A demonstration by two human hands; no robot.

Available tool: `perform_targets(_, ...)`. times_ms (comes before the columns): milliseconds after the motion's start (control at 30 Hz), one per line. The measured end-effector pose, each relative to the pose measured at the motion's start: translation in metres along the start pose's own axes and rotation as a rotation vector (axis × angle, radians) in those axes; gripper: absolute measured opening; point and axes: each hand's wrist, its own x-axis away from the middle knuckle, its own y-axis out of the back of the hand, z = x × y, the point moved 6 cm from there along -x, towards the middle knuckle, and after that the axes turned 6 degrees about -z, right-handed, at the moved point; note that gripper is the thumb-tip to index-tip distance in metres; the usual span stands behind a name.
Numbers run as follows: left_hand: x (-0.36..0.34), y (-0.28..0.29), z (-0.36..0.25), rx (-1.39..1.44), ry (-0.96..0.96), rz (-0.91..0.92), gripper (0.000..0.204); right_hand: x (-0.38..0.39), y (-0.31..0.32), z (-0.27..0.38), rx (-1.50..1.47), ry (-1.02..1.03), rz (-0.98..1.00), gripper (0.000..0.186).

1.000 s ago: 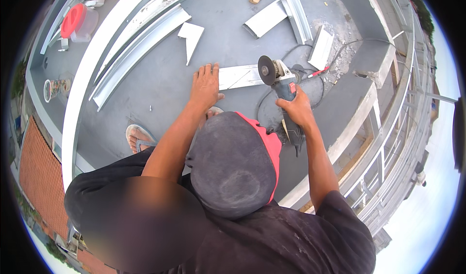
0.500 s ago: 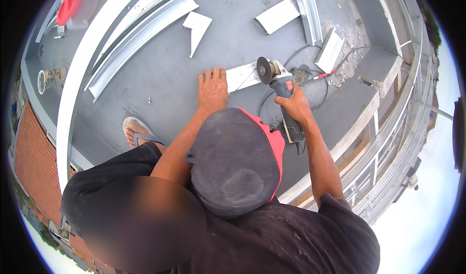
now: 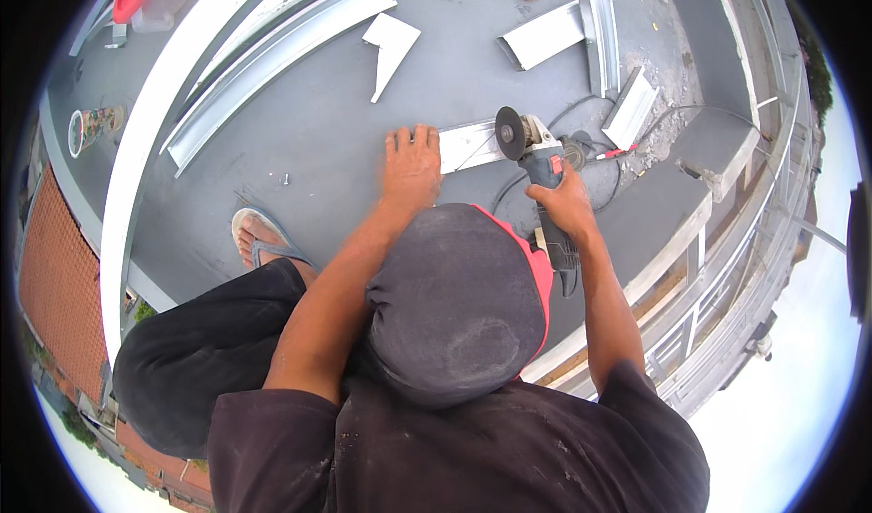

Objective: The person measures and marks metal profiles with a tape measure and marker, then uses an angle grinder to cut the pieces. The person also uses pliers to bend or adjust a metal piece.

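Note:
My left hand (image 3: 412,170) lies over the left end of a white metal strip (image 3: 470,146) on the grey floor. Its fingers reach across the strip to the far edge and hold it down; the end beneath the palm is hidden. A thin dark slanting line crosses the strip's face. In my right hand (image 3: 565,206) is an angle grinder (image 3: 545,161), gripped round its dark body with the thumb near a red patch. The grinder's dark cutting disc (image 3: 510,133) stands upright over the strip's right part. Whether it touches the metal I cannot tell.
Cut metal channel pieces (image 3: 545,34) and an angular white offcut (image 3: 392,43) lie beyond my hands. Long metal profiles (image 3: 272,68) stretch to the left. A black cable (image 3: 509,182) loops by the grinder. Rubble (image 3: 668,86) lies along the low wall (image 3: 713,141) at right.
The whole view has shifted slightly, so the scene sits further right. Both hands, the grinder and the metal strip keep about the same places relative to each other.

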Motion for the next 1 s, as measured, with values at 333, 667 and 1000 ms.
perform_targets(333,0.02,0.074,0.072,0.027,-0.134,0.01,0.066,0.002,0.043,0.11,-0.117,0.263,0.034,0.056)
perform_targets(667,0.065,0.271,0.194,-0.284,-0.377,0.245,0.058,0.045,0.128,0.344,0.401,0.85,-0.232,0.071)
perform_targets(1000,0.103,0.301,0.242,0.018,0.051,0.288,0.053,0.095,0.106,0.451,0.454,0.922,0.035,0.063)
